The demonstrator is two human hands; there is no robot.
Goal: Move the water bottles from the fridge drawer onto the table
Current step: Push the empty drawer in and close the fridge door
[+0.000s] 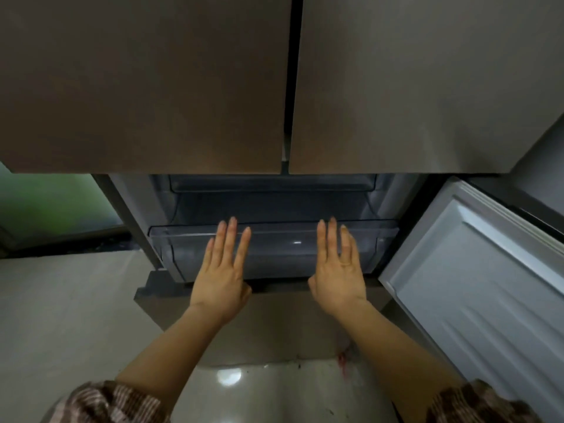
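Clear plastic fridge drawer (pixel 274 239): seated low in the open lower compartment, beneath two closed brown upper fridge doors (pixel 146 83); contents indistinct through the translucent front wall, no water bottles discernible. Left hand (pixel 224 270): flat, fingers extended and spread wide, fingertips at the drawer's top rim, palm against the left part of the front wall, holding nothing. Right hand (pixel 337 270): same posture, fingers spread wide, placed on the right part of the front wall, well apart from the left hand, holding nothing. White inner face of the open lower door (pixel 476 288): swung out at right. Glossy grey floor (pixel 61 315): below. Checked sleeves (pixel 116 404): at bottom edge.
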